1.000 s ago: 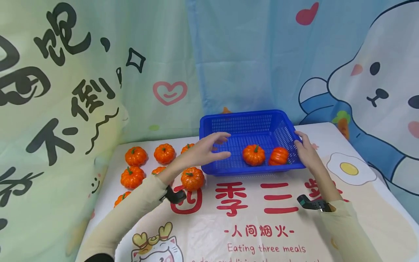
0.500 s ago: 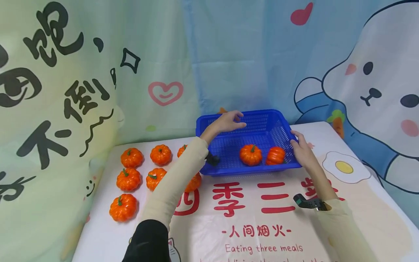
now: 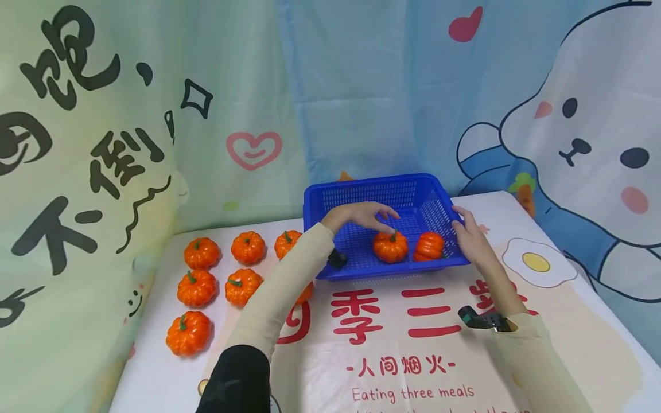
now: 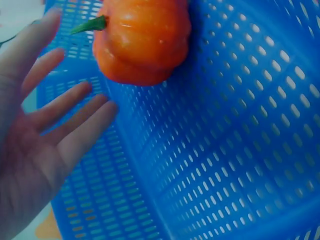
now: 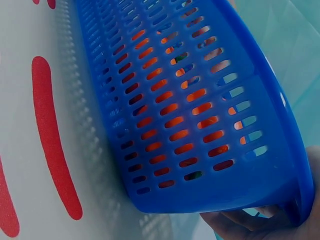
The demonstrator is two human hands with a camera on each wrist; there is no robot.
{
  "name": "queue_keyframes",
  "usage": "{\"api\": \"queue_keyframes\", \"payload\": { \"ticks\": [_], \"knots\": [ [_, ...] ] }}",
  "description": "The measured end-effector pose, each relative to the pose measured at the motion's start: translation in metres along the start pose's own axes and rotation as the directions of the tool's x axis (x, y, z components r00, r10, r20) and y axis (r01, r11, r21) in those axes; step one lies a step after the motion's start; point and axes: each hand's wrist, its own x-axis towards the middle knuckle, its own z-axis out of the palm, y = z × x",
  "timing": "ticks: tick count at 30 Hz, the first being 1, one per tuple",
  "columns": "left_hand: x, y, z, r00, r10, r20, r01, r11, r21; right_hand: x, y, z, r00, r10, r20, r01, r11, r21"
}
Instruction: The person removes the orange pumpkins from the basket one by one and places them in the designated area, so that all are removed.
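Note:
My left hand [image 3: 368, 217] reaches inside a blue plastic basket [image 3: 389, 272], thumb right at the top of a small orange pumpkin [image 3: 390, 249]. In the left wrist view, the fingers of that hand [image 4: 40, 145] are spread and fairly straight beside the pumpkin [image 4: 145, 40] with its green stem. To the right of it, a second orange pumpkin [image 3: 430, 246] lies on its side in the basket. My right hand [image 3: 472, 236] grips the basket's right end at the rim. In the right wrist view, fingers [image 5: 235, 225] come under the edge of the basket [image 5: 280, 170].
Several orange pumpkins stand in rows on the left of the table, among them a front one [image 3: 189, 334] and a back one [image 3: 248, 248]. The left sleeve [image 3: 284, 287] partly covers another pumpkin [image 3: 306, 293]. A printed curtain [image 3: 356, 115] hangs behind the basket.
My left hand has moved right across the basket, then lowered to the left pumpkin in it. The right hand keeps its grip on the rim.

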Motion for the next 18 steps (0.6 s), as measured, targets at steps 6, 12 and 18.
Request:
{"api": "queue_keyframes", "payload": {
  "ticks": [6, 12, 18],
  "knots": [
    [0.002, 0.004, 0.005, 0.982, -0.056, 0.183, 0.039, 0.994, 0.098, 0.0, 0.0, 0.0, 1.0, -0.002, -0.005, 0.002, 1.0, 0.01],
    [0.005, 0.001, 0.01, 0.969, -0.073, 0.236, 0.052, 0.994, 0.093, 0.002, 0.0, 0.004, 1.0, 0.002, 0.001, -0.002, 1.0, 0.018],
    [0.015, 0.001, 0.015, 0.98, -0.048, 0.195, 0.031, 0.996, 0.089, 0.0, 0.0, 0.001, 1.0, 0.002, -0.003, -0.002, 1.0, 0.025]
  ]
}}
